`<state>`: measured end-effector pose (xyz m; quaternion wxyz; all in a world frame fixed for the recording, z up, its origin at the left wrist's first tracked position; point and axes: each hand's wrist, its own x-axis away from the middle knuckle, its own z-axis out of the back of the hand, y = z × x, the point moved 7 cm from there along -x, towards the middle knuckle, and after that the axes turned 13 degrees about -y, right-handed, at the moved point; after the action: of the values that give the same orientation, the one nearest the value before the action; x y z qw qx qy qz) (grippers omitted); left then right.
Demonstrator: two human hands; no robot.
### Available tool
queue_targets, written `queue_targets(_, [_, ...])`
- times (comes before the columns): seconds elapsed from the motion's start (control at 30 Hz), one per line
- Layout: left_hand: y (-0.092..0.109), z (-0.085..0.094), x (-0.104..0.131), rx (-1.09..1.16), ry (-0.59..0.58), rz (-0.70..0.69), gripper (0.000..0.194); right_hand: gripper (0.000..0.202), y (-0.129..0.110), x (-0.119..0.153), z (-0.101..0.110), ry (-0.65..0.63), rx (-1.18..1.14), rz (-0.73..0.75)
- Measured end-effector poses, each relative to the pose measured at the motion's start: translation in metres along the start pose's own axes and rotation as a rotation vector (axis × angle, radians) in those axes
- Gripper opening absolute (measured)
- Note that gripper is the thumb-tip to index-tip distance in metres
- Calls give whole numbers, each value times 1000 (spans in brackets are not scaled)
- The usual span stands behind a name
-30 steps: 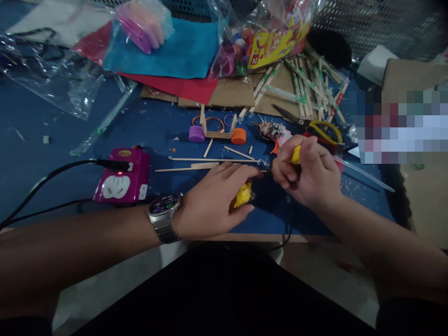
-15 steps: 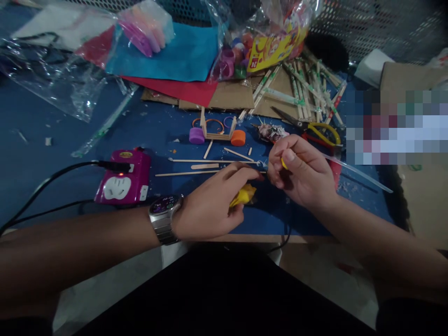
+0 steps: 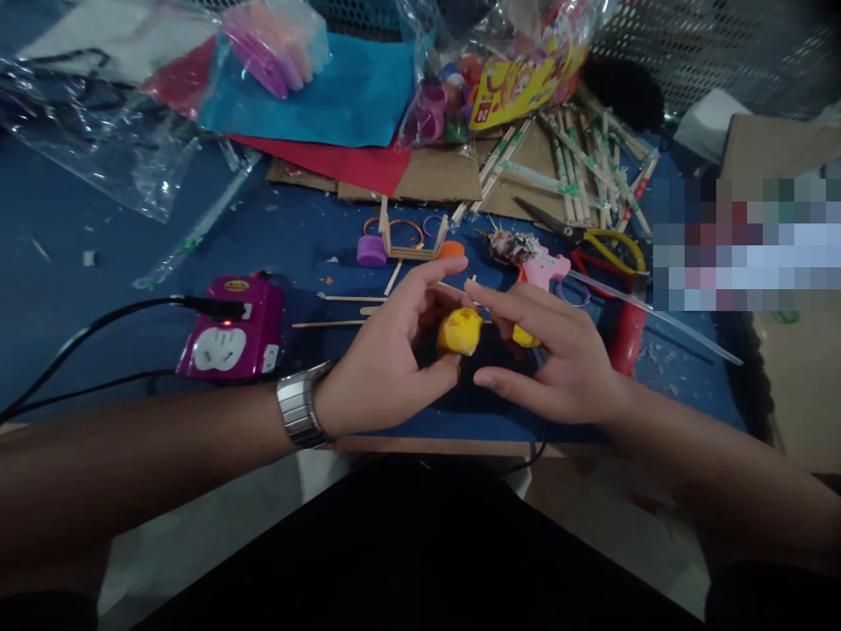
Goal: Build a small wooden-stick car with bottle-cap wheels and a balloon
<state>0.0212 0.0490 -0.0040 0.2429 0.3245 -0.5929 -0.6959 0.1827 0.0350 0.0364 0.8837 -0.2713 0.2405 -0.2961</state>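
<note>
My left hand (image 3: 387, 359) has its thumb and fingers around a yellow lump (image 3: 462, 331), which looks soft and crumpled. Facing it, my right hand (image 3: 558, 350) has its index finger and thumb spread, with a smaller yellow piece (image 3: 525, 335) held against its curled fingers. Beyond the hands stands a small frame of wooden sticks (image 3: 413, 253) with a purple cap (image 3: 371, 251) on its left and an orange cap (image 3: 450, 251) on its right. Thin sticks (image 3: 328, 325) lie partly hidden behind my left hand.
A magenta power box (image 3: 229, 329) with a black cable sits at the left. Behind are coloured sheets (image 3: 315, 105), a bag of caps (image 3: 453, 101) and bundled sticks (image 3: 571, 166). Right are a pink glue gun (image 3: 542, 265), pliers (image 3: 614, 250) and cardboard (image 3: 788, 377).
My left hand has lifted and turned, showing the yellow lump between its fingers. My right hand has moved down and opened its thumb and index finger, uncovering the pink glue gun.
</note>
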Motion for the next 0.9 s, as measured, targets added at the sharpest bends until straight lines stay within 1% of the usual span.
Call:
queue_targets(0.07, [1,1,-1,-29,12,28,73,74,3,0,-6,-23,52,-20])
queue_targets(0.13, [0,2,-2,-50,14,68,69,72,6,1,-11,-46,61,-42])
queue_targets(0.2, [-1,1,-3,-48,-1,91,67,63,9,1,-13,-55,48,-41])
queue_targets(0.33, [-6,-1,-4,-44,-49,110,61,41,11,0,-9,-13,26,-21])
queue_targets(0.57, [-5,-2,-3,-86,-60,111,60,27,10,-1,-11,-50,-7,-1])
queue_targets(0.63, [-5,-2,-3,-60,-57,115,59,26,10,0,-10,-40,-16,-6])
queue_targets(0.7, [-5,-2,-4,-18,-55,106,58,30,9,0,-9,-13,-2,-15])
queue_targets(0.83, [-5,0,-6,41,-34,92,54,51,9,1,-6,64,64,-33])
queue_targets(0.9, [-6,0,-6,45,-39,94,55,46,9,1,-5,73,66,-26])
